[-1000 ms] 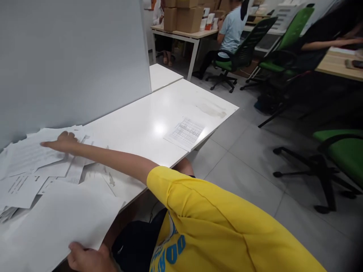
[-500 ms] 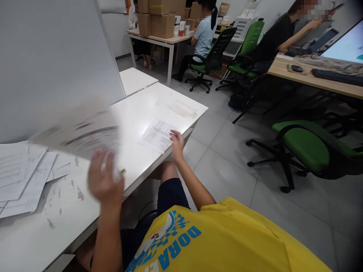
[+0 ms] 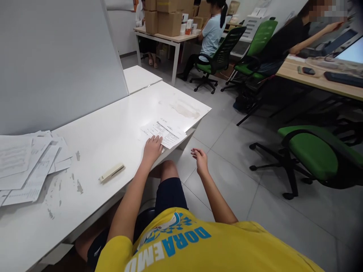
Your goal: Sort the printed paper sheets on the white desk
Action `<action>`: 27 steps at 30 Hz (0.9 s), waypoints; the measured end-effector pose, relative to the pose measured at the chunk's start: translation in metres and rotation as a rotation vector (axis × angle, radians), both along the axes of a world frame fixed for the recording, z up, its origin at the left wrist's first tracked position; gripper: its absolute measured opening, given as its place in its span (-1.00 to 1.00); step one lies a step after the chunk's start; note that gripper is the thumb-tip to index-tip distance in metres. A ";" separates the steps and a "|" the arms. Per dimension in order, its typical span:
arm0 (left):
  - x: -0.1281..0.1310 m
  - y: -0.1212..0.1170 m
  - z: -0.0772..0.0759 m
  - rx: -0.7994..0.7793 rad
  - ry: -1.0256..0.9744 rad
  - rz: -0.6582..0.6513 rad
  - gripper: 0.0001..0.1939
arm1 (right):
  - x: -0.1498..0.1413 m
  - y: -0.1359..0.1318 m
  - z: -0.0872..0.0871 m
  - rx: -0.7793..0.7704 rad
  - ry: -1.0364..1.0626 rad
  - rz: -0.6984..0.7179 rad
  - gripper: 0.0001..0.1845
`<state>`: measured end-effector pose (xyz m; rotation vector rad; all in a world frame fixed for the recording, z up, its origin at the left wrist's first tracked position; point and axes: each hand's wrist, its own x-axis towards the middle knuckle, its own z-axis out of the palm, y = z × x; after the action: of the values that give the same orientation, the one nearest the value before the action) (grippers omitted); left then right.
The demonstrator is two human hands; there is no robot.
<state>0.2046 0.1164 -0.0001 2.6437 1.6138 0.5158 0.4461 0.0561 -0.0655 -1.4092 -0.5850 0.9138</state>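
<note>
left hand (image 3: 152,148) flat on printed sheets (image 3: 166,133), right hand (image 3: 200,160) open, empty

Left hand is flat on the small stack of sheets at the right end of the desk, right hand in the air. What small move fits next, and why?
Probably squaring the printed sheets: they lie fanned and askew near the white desk edge, one corner close to overhanging. The left hand presses their near corner, and the right hand hangs open just off the edge, free to nudge them.
</note>
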 end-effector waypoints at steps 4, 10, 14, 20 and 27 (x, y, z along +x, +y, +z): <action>0.002 0.002 -0.001 0.028 -0.028 -0.128 -0.56 | -0.032 0.025 0.019 0.025 0.066 0.209 -0.55; 0.002 0.000 0.000 0.075 -0.089 -0.272 -0.60 | -0.059 0.039 0.029 0.051 0.154 0.313 -0.61; 0.002 -0.001 0.001 0.046 -0.098 -0.284 -0.58 | -0.056 0.034 0.019 0.081 0.139 0.232 -0.67; 0.003 0.006 -0.003 -0.105 -0.110 0.022 -0.32 | -0.020 0.021 0.011 0.034 -0.238 0.201 -0.61; 0.003 0.020 -0.005 -0.183 -0.097 0.143 -0.23 | 0.022 0.017 0.015 0.021 -0.382 0.101 -0.63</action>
<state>0.2077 0.1360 -0.0054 2.3500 1.7377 0.4668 0.4681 0.0732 -0.0501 -1.5581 -0.9568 0.7165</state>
